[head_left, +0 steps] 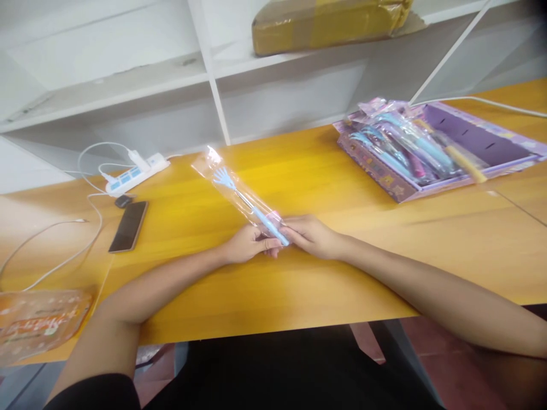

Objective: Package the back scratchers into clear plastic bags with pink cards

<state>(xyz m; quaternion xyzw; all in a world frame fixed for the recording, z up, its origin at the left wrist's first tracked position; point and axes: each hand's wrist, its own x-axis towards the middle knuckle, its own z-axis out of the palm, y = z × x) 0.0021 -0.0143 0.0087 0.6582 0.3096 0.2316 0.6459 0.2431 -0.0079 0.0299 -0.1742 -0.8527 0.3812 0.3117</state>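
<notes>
A light-blue back scratcher (243, 197) in a clear plastic sleeve is held over the middle of the table, its hand-shaped end pointing up and to the left. My left hand (252, 244) is closed on the lower handle, with the thumb lying across the front. From the other side, my right hand (308, 236) grips the bottom end of the sleeve between thumb and fingers. The handle's lower end is partly covered by my fingers. A small pink patch shows on the wrapping beside the handle.
At the right back, an open purple box (491, 142) holds several wrapped back scratchers (410, 148). To the left are a phone (129, 226), a power strip (139, 175) with white cables, and an orange-printed plastic bag (43, 324). A taped carton (329, 25) rests on the shelf above.
</notes>
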